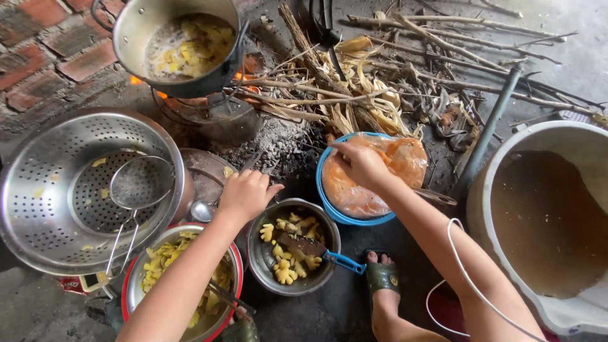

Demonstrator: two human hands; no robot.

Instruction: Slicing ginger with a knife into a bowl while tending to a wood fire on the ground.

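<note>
While you crouch on the ground by the fire, your right hand [362,163] pinches the top of the orange plastic bag [380,180] that fills the blue bowl [332,206], fingers closed on a fold of the film near the bowl's far left rim. Your left hand [246,193] rests curled over the far rim of the small steel bowl [292,253]; whether it actually grips that rim you cannot tell from here. The bag looks soft, slack and heavy with its contents, likely slippery too, so it will probably sag and shift if you lift it by one fold; gathering the loose film at the top, or taking the blue bowl by its rim, seems the safer hold. It lies as a flattened mound with no clear long axis, its crumpled mouth turned toward the firewood [380,82]. The steel bowl sits just beside the blue one, holding yellow pieces and a blue-handled knife [316,250], whose handle points toward your sandalled foot [382,278]. The colander [57,196] stands well apart at the left.
</note>
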